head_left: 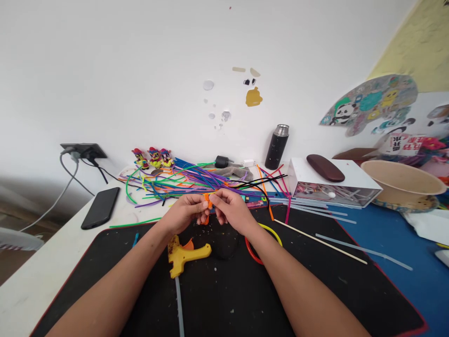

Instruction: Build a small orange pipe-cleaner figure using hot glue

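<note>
Both hands meet over the far part of a black desk mat [224, 299]. My left hand [185, 213] pinches a small orange pipe cleaner piece [206, 201], which looks bent or folded. Its other side is gripped by the fingertips of my right hand [229, 210]. Part of the piece is hidden by my fingers. Just below my left hand lies a yellow glue gun [187, 255] with a clear glue stick [179, 304] coming out of its back. A red and yellow ring-shaped strip [273, 231] is partly covered by my right forearm.
Many coloured pipe cleaners [196, 175] lie in a heap behind my hands. A phone [100, 207] rests at the left. Along the back stand small figurines [154, 157] and a black flask [277, 147]. To the right are a wooden stick [319, 241], glue sticks [365, 252], a white box [336, 185] and a bowl [403, 178].
</note>
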Demonstrator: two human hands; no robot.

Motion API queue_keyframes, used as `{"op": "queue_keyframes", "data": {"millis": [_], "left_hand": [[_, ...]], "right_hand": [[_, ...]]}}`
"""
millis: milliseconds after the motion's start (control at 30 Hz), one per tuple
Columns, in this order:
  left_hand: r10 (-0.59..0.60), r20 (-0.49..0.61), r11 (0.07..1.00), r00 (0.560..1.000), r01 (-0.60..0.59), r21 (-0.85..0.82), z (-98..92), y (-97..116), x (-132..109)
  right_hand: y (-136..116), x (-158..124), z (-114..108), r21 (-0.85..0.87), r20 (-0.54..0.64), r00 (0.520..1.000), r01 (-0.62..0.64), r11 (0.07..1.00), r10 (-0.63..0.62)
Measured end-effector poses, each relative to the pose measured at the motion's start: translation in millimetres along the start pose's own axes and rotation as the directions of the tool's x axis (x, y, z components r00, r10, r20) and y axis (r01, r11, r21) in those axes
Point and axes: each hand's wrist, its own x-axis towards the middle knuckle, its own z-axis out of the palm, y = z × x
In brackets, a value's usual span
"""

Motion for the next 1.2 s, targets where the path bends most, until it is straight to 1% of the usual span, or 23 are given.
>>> {"op": "queue_keyframes", "data": {"millis": [200, 333, 667, 800, 933, 1000, 1100, 1200], "left_hand": [[-0.036, 0.022, 0.998, 0.999, 0.037, -0.058, 4.0, 1.3, -2.2], [-0.048, 0.047, 0.997, 0.998, 0.051, -0.053, 5.6, 3.9, -4.5], [-0.117, 0.087, 0.988, 0.989, 0.125, -0.086, 0.6, 1.4, -4.8], [-0.117, 0.057, 0.989, 0.991, 0.122, -0.082, -0.2, -1.7, -2.5], [-0.077, 0.032, 0.993, 0.996, 0.08, -0.083, 2.0, -1.2, -1.9], [-0.028, 0.03, 0.999, 0.999, 0.028, -0.03, 4.3, 0.5, -2.2], [0.045, 0.007, 0.991, 0.999, -0.045, 0.129, 8.3, 3.3, -2.8], [0.073, -0.043, 0.962, 0.996, -0.059, 0.267, 11.4, 4.7, -2.9]], "right_hand": [[1.4, -0.5, 2.5, 0.067, 0.005, 1.0, -0.013, 0.998, 0.012], [2.9, -0.1, 5.1, 0.105, 0.026, 0.999, -0.038, 0.994, 0.036], [3.9, -1.3, 6.3, 0.17, 0.051, 0.996, -0.076, 0.982, 0.068], [6.0, -0.1, 5.3, 0.229, 0.016, 0.997, -0.079, 0.97, 0.078], [5.3, 1.2, 4.4, 0.314, -0.029, 0.996, -0.07, 0.947, 0.084], [4.9, 1.6, 4.2, 0.334, -0.058, 0.995, -0.058, 0.941, 0.081], [5.2, 2.0, 4.4, 0.327, -0.105, 0.991, -0.04, 0.944, 0.078], [6.0, 2.3, 4.8, 0.308, -0.125, 0.99, -0.024, 0.951, 0.066]]}}
